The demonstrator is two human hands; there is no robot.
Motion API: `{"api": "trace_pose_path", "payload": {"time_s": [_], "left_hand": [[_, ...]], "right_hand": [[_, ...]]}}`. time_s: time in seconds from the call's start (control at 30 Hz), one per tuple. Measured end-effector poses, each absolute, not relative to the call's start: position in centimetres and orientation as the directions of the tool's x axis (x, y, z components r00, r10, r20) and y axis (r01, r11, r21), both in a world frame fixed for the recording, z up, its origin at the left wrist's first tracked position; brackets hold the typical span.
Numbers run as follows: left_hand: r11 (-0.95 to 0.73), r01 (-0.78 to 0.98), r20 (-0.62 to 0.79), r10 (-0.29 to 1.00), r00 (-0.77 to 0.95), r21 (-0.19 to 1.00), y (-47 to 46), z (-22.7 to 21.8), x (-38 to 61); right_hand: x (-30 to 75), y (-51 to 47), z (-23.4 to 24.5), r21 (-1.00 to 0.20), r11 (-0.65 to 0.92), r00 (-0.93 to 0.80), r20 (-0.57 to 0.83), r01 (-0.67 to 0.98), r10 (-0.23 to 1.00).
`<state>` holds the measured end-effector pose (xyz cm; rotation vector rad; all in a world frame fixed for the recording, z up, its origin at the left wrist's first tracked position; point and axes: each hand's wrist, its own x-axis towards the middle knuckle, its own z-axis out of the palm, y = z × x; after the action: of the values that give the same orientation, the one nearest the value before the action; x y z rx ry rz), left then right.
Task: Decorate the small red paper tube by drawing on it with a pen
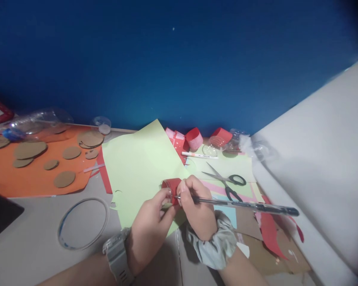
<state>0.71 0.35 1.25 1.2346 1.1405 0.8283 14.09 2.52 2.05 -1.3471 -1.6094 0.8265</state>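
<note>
A small curved red paper band (173, 184) sits over the pale green sheet. My left hand (150, 212), with a grey watch on its wrist, pinches the band between thumb and fingers. In my right hand (198, 202), with a grey-green scrunchie on the wrist, is a dark pen (247, 205) with its long barrel pointing right. The pen's tip touches or nearly touches the red band. Beneath both hands lies the pale green paper (137, 163). Open black-handled scissors (225, 180) rest to the right. Part of the band is hidden by my fingers.
Cardboard discs (65, 179) lie on orange paper (80, 186) at left. A plastic bottle (38, 123) and a clear ring (61, 230) are nearby. Red paper rings (194, 138), a white marker (199, 155) and scraps fill the right. A blue wall (167, 71) stands behind.
</note>
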Motion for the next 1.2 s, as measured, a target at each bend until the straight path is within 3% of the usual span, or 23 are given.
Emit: {"api": "trace_pose_path", "payload": {"time_s": [1.0,1.2], "left_hand": [[0.187,0.045,-0.192,0.944,0.269,0.981,0.27,1.45,0.80],[0.185,-0.038,-0.169,0.951,0.261,0.982,0.66,1.39,0.95]], "right_hand": [[14.25,2.64,2.31,-0.871,0.253,-0.147,0.210,0.421,0.967],[14.01,1.80,3.02,-0.952,0.226,0.043,0.240,0.206,0.970]]}}
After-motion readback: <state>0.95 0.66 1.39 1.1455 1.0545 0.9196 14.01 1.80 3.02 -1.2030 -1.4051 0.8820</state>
